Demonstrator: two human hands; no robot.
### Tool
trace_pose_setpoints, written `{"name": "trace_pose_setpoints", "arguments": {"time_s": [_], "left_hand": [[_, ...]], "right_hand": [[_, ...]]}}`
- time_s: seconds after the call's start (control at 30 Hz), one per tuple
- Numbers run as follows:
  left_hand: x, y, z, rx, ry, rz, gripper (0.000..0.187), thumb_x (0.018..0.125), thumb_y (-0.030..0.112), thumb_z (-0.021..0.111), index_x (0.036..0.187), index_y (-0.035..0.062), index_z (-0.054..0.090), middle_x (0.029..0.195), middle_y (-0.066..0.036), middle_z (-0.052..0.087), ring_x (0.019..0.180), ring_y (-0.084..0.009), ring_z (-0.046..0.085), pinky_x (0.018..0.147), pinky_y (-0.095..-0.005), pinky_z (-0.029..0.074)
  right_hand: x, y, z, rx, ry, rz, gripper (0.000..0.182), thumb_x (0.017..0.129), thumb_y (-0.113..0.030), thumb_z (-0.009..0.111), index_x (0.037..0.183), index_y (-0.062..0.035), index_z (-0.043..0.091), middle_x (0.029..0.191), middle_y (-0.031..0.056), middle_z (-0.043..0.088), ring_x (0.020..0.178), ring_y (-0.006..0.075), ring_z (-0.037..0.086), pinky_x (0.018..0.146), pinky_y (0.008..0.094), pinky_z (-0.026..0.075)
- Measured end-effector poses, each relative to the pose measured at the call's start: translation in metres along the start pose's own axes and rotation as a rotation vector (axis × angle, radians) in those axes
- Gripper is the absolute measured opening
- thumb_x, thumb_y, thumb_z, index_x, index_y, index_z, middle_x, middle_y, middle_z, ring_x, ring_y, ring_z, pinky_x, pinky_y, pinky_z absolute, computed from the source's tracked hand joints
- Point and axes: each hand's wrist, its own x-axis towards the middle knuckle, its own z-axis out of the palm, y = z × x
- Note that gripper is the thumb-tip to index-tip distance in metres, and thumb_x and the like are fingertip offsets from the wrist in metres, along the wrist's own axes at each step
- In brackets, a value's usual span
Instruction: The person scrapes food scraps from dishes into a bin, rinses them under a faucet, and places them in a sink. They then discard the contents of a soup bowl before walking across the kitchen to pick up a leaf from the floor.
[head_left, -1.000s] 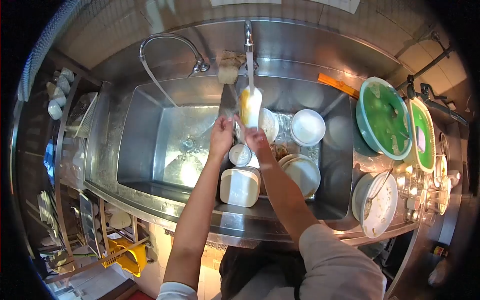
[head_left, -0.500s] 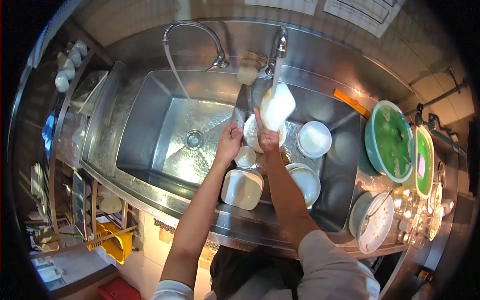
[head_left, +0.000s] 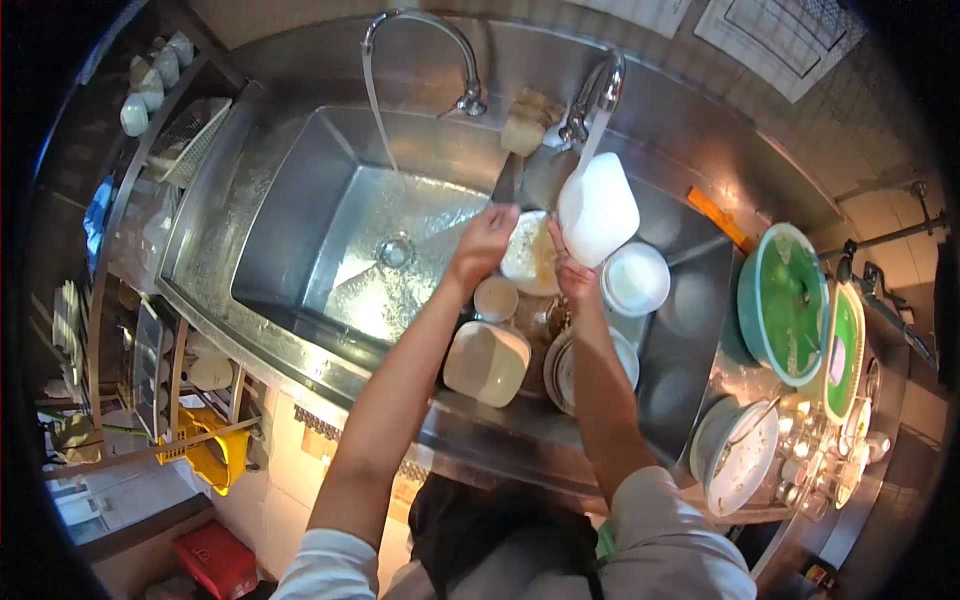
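My right hand (head_left: 575,276) grips a white square-sided dish (head_left: 601,212) by its lower edge, tilted beneath the running right tap (head_left: 613,85). To its left, my left hand (head_left: 487,243) is closed with its fingers curled; whatever is in them cannot be made out. Just below the hands lies a white bowl (head_left: 528,262) with yellowish food residue. A small round cup (head_left: 496,299) and a cream square dish (head_left: 487,364) sit nearer me. White bowls (head_left: 637,279) are stacked to the right, and more plates (head_left: 620,358) lie partly behind my right forearm.
Water from the left tap (head_left: 470,100) runs into the left basin (head_left: 300,235). On the right counter stand a tub of green liquid (head_left: 783,300), a green-lined basket (head_left: 842,350), food-soiled bowls (head_left: 742,460) and several glasses. An orange-handled tool (head_left: 720,217) lies behind the sink.
The dish in my right hand has turned, showing a broad white face, and shifted right in view. My left hand has moved up and right. The whole view has shifted slightly.
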Motion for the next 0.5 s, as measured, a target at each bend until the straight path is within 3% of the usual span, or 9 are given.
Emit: {"name": "trace_pose_setpoints", "arguments": {"time_s": [0.07,0.13,0.2,0.33,0.37,0.4,0.43,0.47,0.5], "left_hand": [[-0.01,0.062,0.001,-0.222,-0.149,-0.258,0.048,0.081,0.042,0.051,0.103,-0.0005,0.05,0.093,-0.007,0.056,0.077,-0.0158,0.053,0.069,-0.027,0.042],[-0.006,0.09,-0.007,-0.329,-0.382,-0.477,0.053,0.08,0.042,0.052,0.11,-0.0012,0.045,0.1,-0.009,0.054,0.079,-0.0168,0.053,0.071,-0.0267,0.042],[0.011,0.037,-0.011,0.302,-0.451,-0.154,0.047,0.08,0.034,0.056,0.111,-0.0003,0.047,0.1,-0.011,0.055,0.084,-0.0184,0.053,0.075,-0.0282,0.042],[-0.007,-0.008,-0.028,0.662,-0.48,0.111,0.029,0.075,0.005,0.049,0.103,0.0054,0.056,0.098,-0.016,0.058,0.084,-0.0264,0.056,0.074,-0.0331,0.044],[-0.013,-0.011,-0.027,0.855,-0.53,0.254,0.028,0.074,0.004,0.049,0.101,0.0052,0.057,0.092,-0.017,0.059,0.079,-0.0284,0.056,0.071,-0.0343,0.044],[-0.021,-0.016,-0.022,0.826,-0.593,0.319,0.025,0.073,0.003,0.049,0.096,0.0055,0.058,0.083,-0.019,0.059,0.072,-0.0328,0.055,0.066,-0.0361,0.044],[-0.021,-0.024,-0.016,0.91,-0.691,0.253,0.022,0.073,0.001,0.047,0.091,0.0053,0.058,0.078,-0.02,0.057,0.071,-0.0369,0.054,0.064,-0.039,0.043],[-0.029,-0.032,-0.01,0.919,-0.712,0.355,0.021,0.074,0.001,0.046,0.09,0.0053,0.058,0.077,-0.021,0.057,0.071,-0.0383,0.053,0.063,-0.0405,0.043],[-0.037,-0.038,-0.007,0.931,-0.713,0.455,0.02,0.074,0.001,0.045,0.088,0.0052,0.058,0.076,-0.021,0.056,0.072,-0.0396,0.052,0.063,-0.0419,0.042]], "right_hand": [[-0.031,0.0,0.027,-0.214,0.216,0.148,0.057,0.082,-0.018,0.043,0.131,-0.0053,0.017,0.124,0.0187,0.037,0.051,0.0164,0.054,0.033,0.0222,0.042],[-0.04,0.014,0.067,-1.039,0.778,0.174,0.059,0.078,-0.01,0.048,0.13,-0.0087,0.02,0.119,0.0187,0.041,0.067,0.0239,0.059,0.04,0.0303,0.05],[-0.045,0.038,0.083,-1.301,0.923,0.256,0.051,0.075,-0.012,0.055,0.121,-0.0068,0.033,0.112,0.015,0.047,0.092,0.0246,0.055,0.056,0.0359,0.054],[-0.095,0.065,0.038,-1.812,0.6,0.208,0.072,0.071,-0.015,0.064,0.13,-0.0082,0.023,0.112,0.0147,0.047,0.097,0.0248,0.052,0.079,0.0385,0.043],[-0.113,0.074,0.025,-2.151,0.528,-0.083,0.073,0.07,-0.015,0.064,0.131,-0.0083,0.025,0.118,0.0198,0.045,0.098,0.0253,0.051,0.083,0.0382,0.04],[-0.115,0.115,0.12,-1.742,0.706,-0.177,0.068,0.073,-0.016,0.061,0.13,-0.0068,0.025,0.115,0.0218,0.047,0.098,0.0294,0.051,0.082,0.0385,0.04],[-0.127,0.117,0.111,-2.335,0.664,-0.448,0.062,0.075,-0.017,0.059,0.128,-0.0065,0.029,0.105,0.0204,0.053,0.089,0.0303,0.055,0.079,0.0373,0.042],[-0.133,0.131,0.162,-2.223,0.999,-0.19,0.054,0.075,-0.014,0.061,0.122,-0.0056,0.038,0.096,0.0171,0.056,0.081,0.0255,0.057,0.075,0.0335,0.044],[-0.155,0.139,0.183,-2.181,1.092,-0.312,0.047,0.075,-0.013,0.061,0.118,-0.0049,0.042,0.093,0.0158,0.057,0.078,0.0226,0.057,0.073,0.0323,0.045]]}}
